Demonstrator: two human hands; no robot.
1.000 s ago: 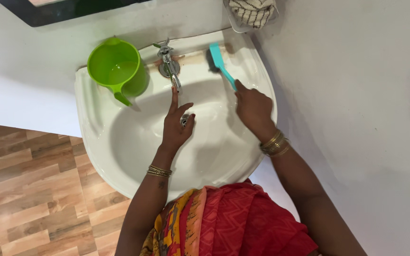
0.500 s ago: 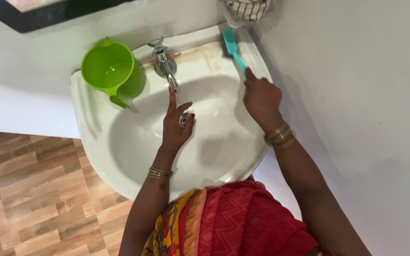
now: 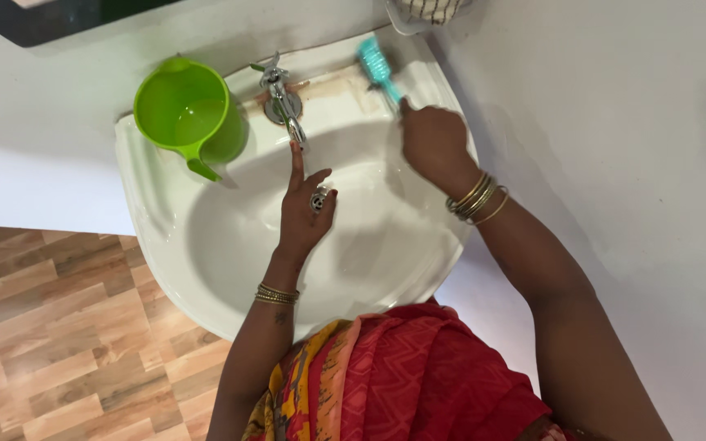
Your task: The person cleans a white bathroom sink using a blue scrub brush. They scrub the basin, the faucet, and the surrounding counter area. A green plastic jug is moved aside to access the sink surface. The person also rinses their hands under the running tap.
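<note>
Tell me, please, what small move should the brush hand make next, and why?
Probably sweep the brush left along the back ledge toward the tap: the right hand holds it at the right corner, and brown stains show between there and the tap.

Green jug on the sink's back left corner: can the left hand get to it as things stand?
Probably yes. The left hand lies open in the basin by the tap, holding nothing, and nothing stands between it and the jug, whose handle points toward it.
</note>
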